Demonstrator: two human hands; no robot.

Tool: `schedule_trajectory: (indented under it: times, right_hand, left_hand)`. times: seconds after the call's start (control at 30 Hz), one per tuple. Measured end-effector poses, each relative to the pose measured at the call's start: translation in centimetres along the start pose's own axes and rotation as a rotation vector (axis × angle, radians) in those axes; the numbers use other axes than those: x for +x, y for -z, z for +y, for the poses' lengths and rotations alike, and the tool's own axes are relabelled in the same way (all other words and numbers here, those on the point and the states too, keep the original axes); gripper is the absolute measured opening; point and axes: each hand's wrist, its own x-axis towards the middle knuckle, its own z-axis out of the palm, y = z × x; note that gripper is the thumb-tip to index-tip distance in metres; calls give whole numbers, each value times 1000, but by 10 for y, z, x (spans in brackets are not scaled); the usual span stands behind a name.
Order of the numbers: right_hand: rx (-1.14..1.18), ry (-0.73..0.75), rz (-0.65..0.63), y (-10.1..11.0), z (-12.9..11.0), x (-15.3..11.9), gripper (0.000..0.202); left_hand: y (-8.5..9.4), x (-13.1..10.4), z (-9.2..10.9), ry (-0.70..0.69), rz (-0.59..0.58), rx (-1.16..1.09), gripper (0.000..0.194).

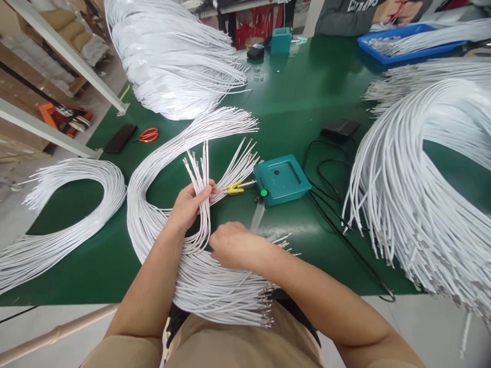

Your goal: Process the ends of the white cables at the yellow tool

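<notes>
My left hand [187,204] is closed around several white wires [205,220], whose metal-tipped ends stand up above the thumb. Fingers curled in, my right hand [229,243] is just right of these wires, above a thick bundle of white wires [226,294] at the table's front edge. Whatever it holds, if anything, is hidden. A larger curved bundle [138,204] lies left of and behind my left hand. To the right sits a small teal box [286,181] with a green button [264,192]. A yellow clip [233,188] on its left side is close to some wire ends.
Coiled wire bundles lie left [111,194] and right [383,168]; a big wrapped one [169,56] is behind. Orange-handled scissors [149,135], a dark phone [120,138] and black cables [337,220] rest on the green table [307,107]. Across it, a person works by a blue tray [406,57].
</notes>
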Motion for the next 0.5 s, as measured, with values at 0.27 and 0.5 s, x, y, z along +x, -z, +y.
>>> schedule_trajectory:
  times: [0.27, 0.5]
  right_hand:
    - [648, -306, 802, 30, 50, -8, 24]
    - [1172, -168, 767, 15, 62, 13, 24]
  left_hand:
    - [-2, -3, -2, 25, -87, 47, 37]
    - [-6, -5, -1, -29, -159, -43, 27]
